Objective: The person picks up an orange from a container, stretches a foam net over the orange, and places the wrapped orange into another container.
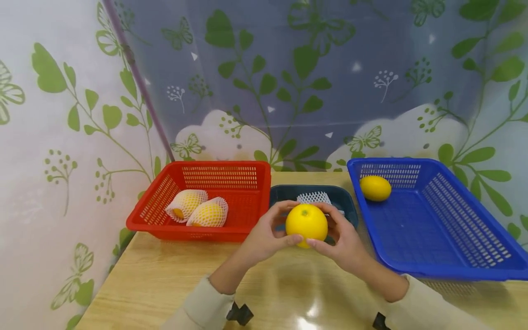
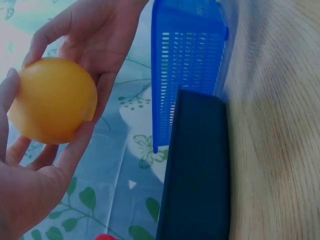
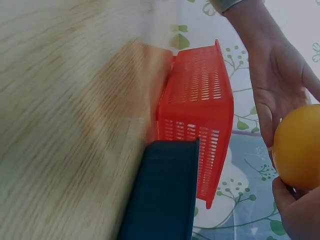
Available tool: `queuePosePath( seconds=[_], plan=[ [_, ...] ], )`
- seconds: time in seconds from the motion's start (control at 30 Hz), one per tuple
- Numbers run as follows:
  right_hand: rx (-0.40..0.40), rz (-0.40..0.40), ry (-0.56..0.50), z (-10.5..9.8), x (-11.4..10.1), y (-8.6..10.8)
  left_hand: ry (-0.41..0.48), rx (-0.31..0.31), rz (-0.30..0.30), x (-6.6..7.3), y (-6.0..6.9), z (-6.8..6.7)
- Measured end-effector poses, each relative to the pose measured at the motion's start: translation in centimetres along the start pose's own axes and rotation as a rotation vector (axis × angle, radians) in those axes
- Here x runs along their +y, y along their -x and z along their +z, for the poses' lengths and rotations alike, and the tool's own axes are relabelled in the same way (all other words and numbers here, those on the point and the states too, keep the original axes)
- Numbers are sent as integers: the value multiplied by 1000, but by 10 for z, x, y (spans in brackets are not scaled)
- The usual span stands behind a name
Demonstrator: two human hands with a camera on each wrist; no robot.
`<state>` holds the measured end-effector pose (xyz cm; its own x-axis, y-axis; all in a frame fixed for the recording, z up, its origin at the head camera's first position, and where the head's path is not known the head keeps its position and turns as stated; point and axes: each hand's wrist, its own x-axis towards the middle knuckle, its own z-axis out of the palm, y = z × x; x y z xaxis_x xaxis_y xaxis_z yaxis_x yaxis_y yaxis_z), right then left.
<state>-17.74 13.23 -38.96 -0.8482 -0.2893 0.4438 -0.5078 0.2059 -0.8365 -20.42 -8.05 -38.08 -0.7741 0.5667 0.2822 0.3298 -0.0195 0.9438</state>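
In the head view, a round yellow orange (image 1: 306,224) is held up in front of the dark teal tray (image 1: 350,201). My left hand (image 1: 266,233) grips its left side, thumb on the near face. From the other side my right hand (image 1: 344,236) grips it the same way, and the two thumb tips nearly meet. Both wrist views show the bare orange (image 2: 54,100) between curled fingers, with no net around it. A white foam net (image 1: 314,197) lies in the teal tray, partly hidden behind the hands and fruit.
At left, a red basket (image 1: 165,225) holds two yellow fruits in white foam nets (image 1: 209,213). A blue basket (image 1: 433,229) stands at right with a bare yellow fruit (image 1: 375,188) in its far left corner. All stand on a wooden table (image 1: 177,270) before a patterned cloth.
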Motion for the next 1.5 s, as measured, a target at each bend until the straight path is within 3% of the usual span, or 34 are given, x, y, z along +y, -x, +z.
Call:
queuePosePath(
  seconds=[0.33,0.5,0.7,0.97,1.23,1.5],
  plan=[
    [-145,129,96,-10,8,11,-99,-48,-185,-11,3,3],
    [-253,191,101,-12,17,18,-183,-82,-227,-22,4,5],
    [-349,197,54,-9,30,25,-280,-154,-259,-35,7,6],
    [-388,191,73,-4,44,27,-322,-142,-292,-44,9,11],
    [-398,234,113,1,51,30,-339,-139,-333,-51,13,14],
    [-392,235,152,3,50,28,-280,-132,-321,-59,17,12]
  ],
)
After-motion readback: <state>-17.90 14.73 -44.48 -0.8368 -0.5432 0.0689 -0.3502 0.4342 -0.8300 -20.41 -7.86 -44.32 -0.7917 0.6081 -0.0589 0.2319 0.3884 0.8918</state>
